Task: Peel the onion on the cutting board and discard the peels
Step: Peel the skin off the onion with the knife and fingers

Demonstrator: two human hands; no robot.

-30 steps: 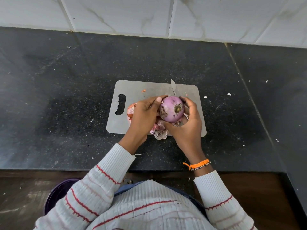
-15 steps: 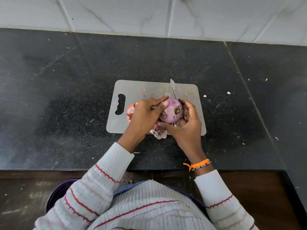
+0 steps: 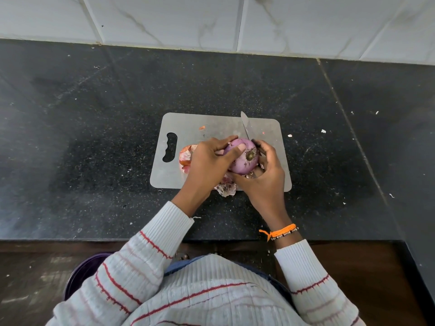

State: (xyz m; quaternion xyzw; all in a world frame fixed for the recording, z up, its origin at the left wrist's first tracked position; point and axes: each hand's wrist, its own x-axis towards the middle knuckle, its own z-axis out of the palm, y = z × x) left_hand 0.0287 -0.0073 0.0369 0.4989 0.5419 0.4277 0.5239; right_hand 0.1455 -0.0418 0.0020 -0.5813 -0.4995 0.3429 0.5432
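A purple onion (image 3: 244, 161) is held just above the grey cutting board (image 3: 211, 128), its root end facing me. My left hand (image 3: 209, 161) grips its left side, thumb laid across the skin. My right hand (image 3: 266, 175) cups it from below and from the right, fingers curled round it. Loose orange-pink peels (image 3: 186, 157) lie on the board left of my left hand. More peel (image 3: 226, 188) sits at the board's near edge under my hands. A knife blade (image 3: 246, 125) lies on the board behind the onion, its handle hidden by my right hand.
The board lies on a black speckled counter (image 3: 94, 137) with small white scraps to the right. A white tiled wall (image 3: 211, 20) runs along the back. A purple round container (image 3: 82, 271) stands on the floor below the counter's front edge, left of my body.
The onion has turned slightly in my hands, its root end now lower and more to the right. My left thumb has slid further across the skin. Both hands stay over the board.
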